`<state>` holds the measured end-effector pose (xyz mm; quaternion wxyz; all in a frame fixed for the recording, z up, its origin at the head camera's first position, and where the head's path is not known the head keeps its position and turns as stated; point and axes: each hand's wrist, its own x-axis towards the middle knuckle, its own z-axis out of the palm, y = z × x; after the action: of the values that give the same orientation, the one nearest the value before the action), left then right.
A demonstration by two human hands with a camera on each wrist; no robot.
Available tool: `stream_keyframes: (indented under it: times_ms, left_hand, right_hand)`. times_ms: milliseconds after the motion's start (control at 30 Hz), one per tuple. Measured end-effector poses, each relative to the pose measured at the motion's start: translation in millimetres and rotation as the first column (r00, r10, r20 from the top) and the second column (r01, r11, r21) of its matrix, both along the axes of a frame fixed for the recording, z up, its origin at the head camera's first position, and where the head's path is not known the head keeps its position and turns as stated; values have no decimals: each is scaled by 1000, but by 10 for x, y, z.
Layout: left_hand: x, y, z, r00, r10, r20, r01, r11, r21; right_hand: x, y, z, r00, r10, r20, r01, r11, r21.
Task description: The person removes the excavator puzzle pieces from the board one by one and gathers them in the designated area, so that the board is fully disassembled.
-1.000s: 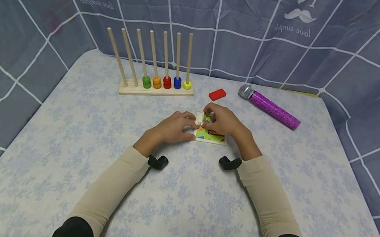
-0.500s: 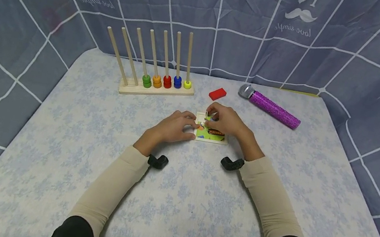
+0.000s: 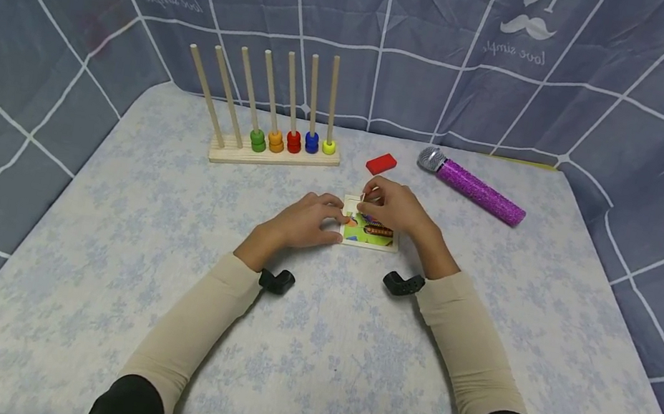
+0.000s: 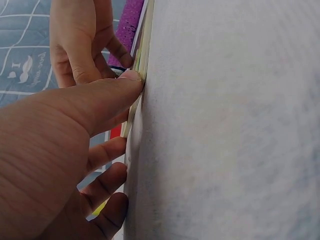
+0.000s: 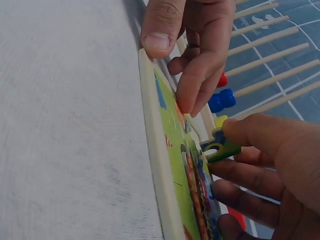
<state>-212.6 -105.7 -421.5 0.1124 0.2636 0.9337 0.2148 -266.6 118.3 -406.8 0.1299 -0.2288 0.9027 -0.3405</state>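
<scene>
A small jigsaw puzzle board (image 3: 368, 245) with a pale wooden rim and a green picture lies mid-table. My left hand (image 3: 305, 222) holds its left side, the thumb at the near corner and the index finger reaching over the picture, as the right wrist view shows. Above the far part of the board, my right hand (image 3: 395, 208) pinches a puzzle piece (image 5: 224, 150) between thumb and fingers. That piece is green and dark blue and stands tilted up on edge. Pale bare backing shows at the board's far left corner. Fingers hide part of the picture.
Behind the board stands a wooden peg rack (image 3: 274, 160) with tall rods and coloured beads. A red block (image 3: 381, 164) lies beyond my right hand. Farther right is a purple glittery microphone (image 3: 478, 192). A grey checked curtain (image 3: 439, 21) hangs behind the table.
My right hand has shifted slightly away and right with the pinched puzzle piece, uncovering more of the picture. My left hand stays at the board's left side.
</scene>
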Motion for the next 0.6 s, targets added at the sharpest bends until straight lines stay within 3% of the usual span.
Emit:
stream_keyframes:
  times_ms: [167,300,467,600]
  left_hand:
    - [-4,14,-10,1000,-18,-6,18,1000,-2]
    - [2,30,-21,1000,-14,0,14,1000,-5]
    - [12,31,-11,1000,6,0,-6,1000,-22]
    - [14,21,0,1000,19,-1,-19,1000,-22]
  right_hand:
    - [2,78,-58,1000,-6,-16,5,997,-76]
    - [9,296,-56,996,-14,-85,5,993,-114]
    - [30,725,36,987,-58,-150,66,996,54]
    - [78,1004,64,981,-118,-152,149,964,218]
